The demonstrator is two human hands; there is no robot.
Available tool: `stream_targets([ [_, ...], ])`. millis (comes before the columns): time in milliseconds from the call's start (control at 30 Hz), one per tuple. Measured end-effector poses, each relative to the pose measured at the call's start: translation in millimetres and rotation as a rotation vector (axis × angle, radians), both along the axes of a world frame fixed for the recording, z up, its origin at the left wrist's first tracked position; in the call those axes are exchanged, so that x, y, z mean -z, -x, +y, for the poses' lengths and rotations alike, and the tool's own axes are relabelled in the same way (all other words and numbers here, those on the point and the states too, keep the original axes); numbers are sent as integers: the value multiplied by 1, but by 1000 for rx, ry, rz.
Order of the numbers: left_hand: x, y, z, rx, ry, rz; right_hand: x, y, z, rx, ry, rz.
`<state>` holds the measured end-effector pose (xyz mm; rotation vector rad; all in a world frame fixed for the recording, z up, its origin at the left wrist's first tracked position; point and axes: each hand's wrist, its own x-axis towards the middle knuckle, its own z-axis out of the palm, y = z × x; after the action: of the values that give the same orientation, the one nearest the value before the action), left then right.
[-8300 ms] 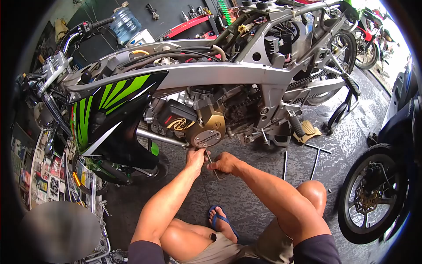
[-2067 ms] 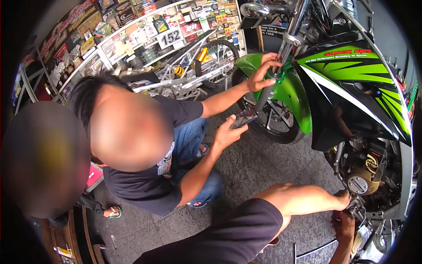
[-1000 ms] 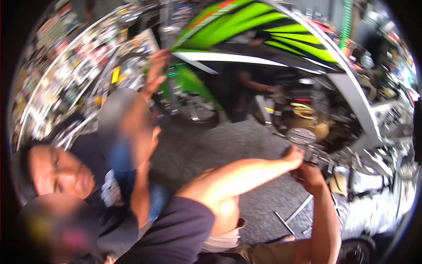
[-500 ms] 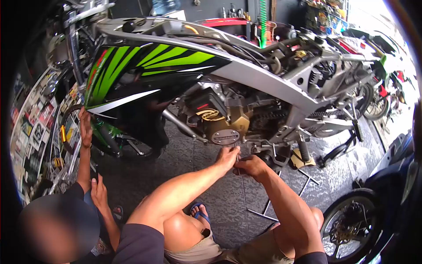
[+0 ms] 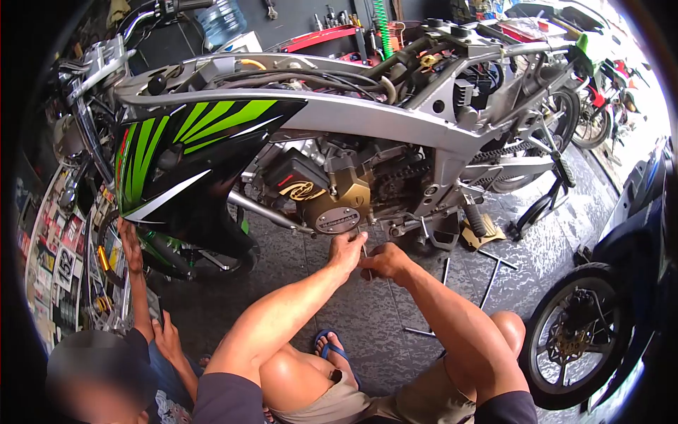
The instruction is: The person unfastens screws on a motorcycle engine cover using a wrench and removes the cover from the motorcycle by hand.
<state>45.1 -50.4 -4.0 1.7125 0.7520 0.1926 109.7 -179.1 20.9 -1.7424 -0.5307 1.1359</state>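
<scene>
Hand-tool work just below engine cover (image 5: 337, 220). Left hand (image 5: 346, 253) pinches thin rod (image 5: 364, 251), right hand (image 5: 386, 262) grips it lower; needs steady alignment.

Both forearms reach forward, the left hand (image 5: 345, 252) and right hand (image 5: 385, 261) close together, fingers curled, wrists nearly straight.

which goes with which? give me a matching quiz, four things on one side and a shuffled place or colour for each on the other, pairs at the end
1. left hand
2. flip-flop
3. T-shaped bars
4. coiled hose

A. lying loose on the floor
B. bright green
C. just below the round engine plate
D. blue

Pairs: 1-C, 2-D, 3-A, 4-B
</scene>
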Motion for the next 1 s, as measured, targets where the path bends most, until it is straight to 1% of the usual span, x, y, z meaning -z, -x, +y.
stream_targets([
  [67, 6, -2, 1, -53, 139, -109, 8, 1, 2, 19, -14, 36],
  [133, 15, -3, 4, -21, 173, -134, 9, 3, 5, 85, -95, 170],
  [200, 18, -4, 4, -43, 214, -183, 12, 4, 4, 91, -135, 148],
  [267, 12, -6, 2, -66, 225, -141, 17, 4, 3, 97, -177, 123],
  [333, 8, -8, 3, -69, 234, -85, 36, 4, 6, 42, -190, 109],
  [367, 9, -10, 4, -91, 233, -75, 43, 4, 4, -35, -117, 57],
  [400, 8, -13, 3, -86, 234, -78, 44, 2, 1, -30, -117, 54],
  [467, 8, -16, 0, -131, 264, -92, 46, -1, -7, -472, 197, -290],
  [533, 4, -20, -4, -147, 263, -88, 57, 1, -22, -737, 386, -522],
  [567, 3, -20, -5, -161, 213, -71, 64, 0, -26, -1016, 399, -654],
  [600, 3, -21, -4, -175, 161, -54, 95, 1, -31, -1067, 468, -620],
  [633, 4, -22, -3, -172, 161, -45, 127, 1, -36, -1119, 536, -587],
  [700, 6, -22, -1, -151, 173, -39, 160, 3, -53, -936, 641, -398],
  [767, 7, -19, 1, -130, 192, -45, 133, 17, -78, -511, 642, -639],
  [800, 8, -17, 1, -140, 195, -45, 131, 14, -77, -521, 642, -641],
  [867, 8, -17, 0, -113, 266, -87, 120, -1, -72, -294, 579, -620],
  [900, 13, -17, 0, -130, 296, -69, 115, -6, -69, -308, 585, -618],
  [933, 14, -17, -2, -139, 306, -65, 109, -10, -65, -225, 502, -637],
  [967, 14, -19, -4, -125, 240, -48, 103, -15, -60, -141, 417, -655],
  [1000, 13, -20, -5, -107, 173, -32, 91, -16, -56, -146, 424, -654],
])
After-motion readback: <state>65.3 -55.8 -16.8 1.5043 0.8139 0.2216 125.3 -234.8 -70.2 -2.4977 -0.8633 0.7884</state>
